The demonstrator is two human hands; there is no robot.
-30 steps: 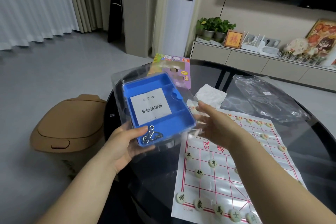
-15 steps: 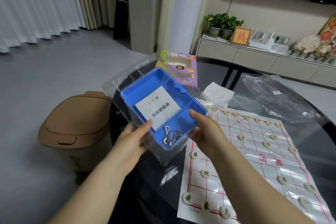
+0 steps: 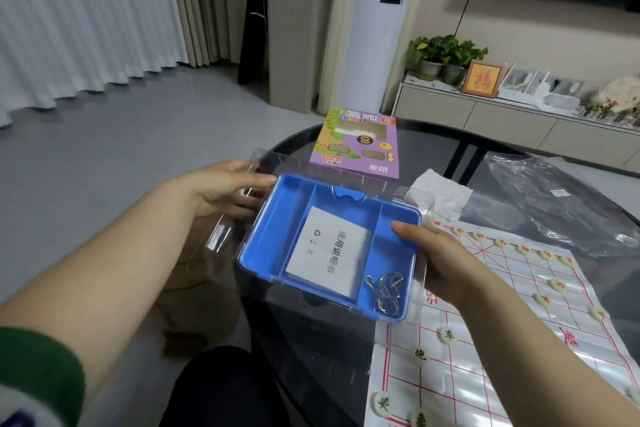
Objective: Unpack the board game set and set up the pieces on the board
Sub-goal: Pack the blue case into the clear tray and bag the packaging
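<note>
A blue plastic tray [image 3: 277,218] sits inside a clear plastic case [image 3: 228,236], held low over the left edge of the dark glass table [image 3: 433,149]. In the tray lie a white instruction card [image 3: 329,250] and a bunch of metal wire rings [image 3: 386,289]. My left hand [image 3: 228,189] grips the clear case at the tray's far left corner. My right hand [image 3: 438,256] holds the tray's right wall. The white paper board [image 3: 502,350] with red lines lies to the right, with several round cream pieces [image 3: 448,336] set on it.
A purple game box [image 3: 360,146] lies flat on the table beyond the tray. A crumpled white tissue [image 3: 443,194] and a clear plastic bag [image 3: 554,198] lie behind the board. A brown bin [image 3: 201,270] shows below through the clear case.
The tray has come down and turned from tilted to nearly level. My left hand has shifted from the near corner to the far left side. My right hand now grips the right wall.
</note>
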